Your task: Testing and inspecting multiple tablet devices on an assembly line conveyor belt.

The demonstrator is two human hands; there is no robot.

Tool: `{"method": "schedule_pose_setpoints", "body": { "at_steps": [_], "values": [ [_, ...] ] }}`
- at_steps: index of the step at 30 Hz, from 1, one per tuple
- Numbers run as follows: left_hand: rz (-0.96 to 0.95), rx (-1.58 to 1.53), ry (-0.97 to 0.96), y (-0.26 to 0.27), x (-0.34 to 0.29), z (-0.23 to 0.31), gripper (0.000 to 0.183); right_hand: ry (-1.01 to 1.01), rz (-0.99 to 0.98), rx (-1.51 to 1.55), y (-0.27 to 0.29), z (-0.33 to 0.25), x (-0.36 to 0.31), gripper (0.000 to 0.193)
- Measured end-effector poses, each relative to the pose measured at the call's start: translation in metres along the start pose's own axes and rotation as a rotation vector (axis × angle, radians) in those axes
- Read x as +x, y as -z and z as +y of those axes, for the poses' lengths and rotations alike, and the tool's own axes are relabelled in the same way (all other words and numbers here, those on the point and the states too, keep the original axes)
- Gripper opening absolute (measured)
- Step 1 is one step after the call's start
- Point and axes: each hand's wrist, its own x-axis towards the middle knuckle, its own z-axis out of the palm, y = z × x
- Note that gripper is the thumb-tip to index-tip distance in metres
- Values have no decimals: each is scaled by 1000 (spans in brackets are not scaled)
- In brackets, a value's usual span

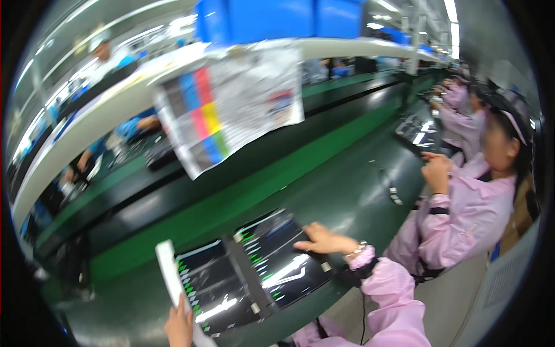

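Observation:
Two glossy dark rectangular panels lie side by side on the green workbench: a left panel (209, 276) and a right panel (275, 242). Both carry rows of small green marks and reflect the lights. Between them runs a dark grey strip (245, 272). Along the outer edge of the left panel stands a long white strip (167, 267). My left hand (180, 325) grips the lower part of this white strip, fingers curled at its edge. My right hand (321, 239) rests with fingers apart at the upper right edge of the right panel, holding nothing visible.
A printed sheet with colour blocks (231, 107) hangs from a white shelf (136, 89) bearing blue bins (272, 20). A co-worker in pink (468, 214) sits at right beside more dark panels (419, 132). A small cable-like piece (386, 182) lies on the bench.

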Motion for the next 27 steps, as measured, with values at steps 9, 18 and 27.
{"method": "schedule_pose_setpoints", "body": {
  "at_steps": [9, 18, 27],
  "values": [
    [181, -29, -177, -3, -10, -17, 52, 5, 84, 268, -17, -10, -61, 68],
    [55, -43, -178, 14, -10, -25, 52, -94, 159, 601, -44, -9, -117, 59],
    [327, -41, -382, 39, 27, -12, 24, -137, 307, 396, -58, -19, -122, 51]
  ]
}}
